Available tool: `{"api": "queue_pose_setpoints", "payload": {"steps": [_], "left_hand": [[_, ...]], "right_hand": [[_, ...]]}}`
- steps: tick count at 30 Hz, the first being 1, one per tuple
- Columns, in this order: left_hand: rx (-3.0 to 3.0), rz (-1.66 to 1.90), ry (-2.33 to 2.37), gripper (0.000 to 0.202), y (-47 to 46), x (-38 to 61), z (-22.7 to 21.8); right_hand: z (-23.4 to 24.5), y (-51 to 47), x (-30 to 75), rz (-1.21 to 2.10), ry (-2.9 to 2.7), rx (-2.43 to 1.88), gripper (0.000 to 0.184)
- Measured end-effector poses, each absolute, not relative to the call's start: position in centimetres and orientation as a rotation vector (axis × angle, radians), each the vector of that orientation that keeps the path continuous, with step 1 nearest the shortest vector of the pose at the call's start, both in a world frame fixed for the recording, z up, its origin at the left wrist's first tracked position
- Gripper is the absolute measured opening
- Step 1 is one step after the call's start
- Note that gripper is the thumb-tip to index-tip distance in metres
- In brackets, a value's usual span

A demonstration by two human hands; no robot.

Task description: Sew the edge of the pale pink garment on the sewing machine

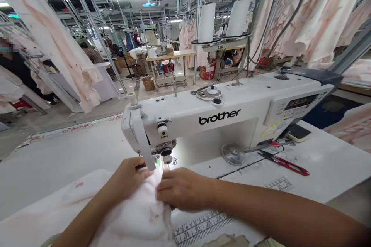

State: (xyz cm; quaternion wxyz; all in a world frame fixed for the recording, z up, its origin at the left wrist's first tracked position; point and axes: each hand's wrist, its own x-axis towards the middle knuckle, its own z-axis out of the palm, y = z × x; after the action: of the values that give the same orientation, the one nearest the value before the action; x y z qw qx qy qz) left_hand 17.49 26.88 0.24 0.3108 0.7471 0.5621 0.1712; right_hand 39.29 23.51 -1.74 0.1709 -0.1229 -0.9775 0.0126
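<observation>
A white Brother sewing machine (220, 114) stands on the white table (327, 166). Under its needle head lies a piece of white fabric with faint pink marks (136, 216). My left hand (129, 175) pinches the fabric's edge right beside the presser foot (166, 159). My right hand (182, 189) presses down on the fabric just in front of the needle, fingers curled onto the cloth. Both hands nearly touch each other at the fold.
Red-handled thread snips (285, 162) lie on the table to the right. A ruler scale (203, 225) is printed on the table front. Two white thread cones (222, 21) stand behind the machine. Pink-white garments (315, 11) hang overhead; other workstations (165, 65) lie beyond.
</observation>
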Motion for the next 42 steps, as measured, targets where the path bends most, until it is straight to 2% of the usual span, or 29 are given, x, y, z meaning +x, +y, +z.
{"api": "queue_pose_setpoints", "payload": {"steps": [6, 11, 17, 23, 30, 35, 42], "left_hand": [[1.932, 0.329, 1.489, 0.03, 25.5, 17.0, 0.4], [1.93, 0.358, 1.571, 0.023, 25.3, 17.6, 0.0], [2.059, 0.311, 1.642, 0.017, 25.2, 18.0, -0.6], [2.068, 0.347, 1.606, 0.016, 25.0, 18.0, -0.3], [2.111, 0.42, 1.642, 0.018, 24.7, 18.6, -0.3], [2.183, 0.366, 1.722, 0.02, 24.6, 19.1, -0.6], [2.211, 0.289, 1.859, 0.02, 24.5, 19.5, -1.3]], "right_hand": [[-1.2, 22.2, 39.6, 0.013, -2.758, -0.311, 0.006], [-0.7, 22.7, 40.1, -0.011, -2.751, -0.373, 0.007], [-0.3, 23.3, 40.8, 0.183, -2.771, -0.364, 0.01], [-0.1, 23.9, 40.9, 0.206, -2.747, -0.549, 0.018], [0.2, 23.9, 40.9, 0.266, -2.783, -0.617, 0.013], [0.4, 23.9, 41.0, 0.21, -2.785, -0.635, 0.008], [0.5, 23.7, 40.8, 0.122, -2.804, -0.683, 0.011]]}}
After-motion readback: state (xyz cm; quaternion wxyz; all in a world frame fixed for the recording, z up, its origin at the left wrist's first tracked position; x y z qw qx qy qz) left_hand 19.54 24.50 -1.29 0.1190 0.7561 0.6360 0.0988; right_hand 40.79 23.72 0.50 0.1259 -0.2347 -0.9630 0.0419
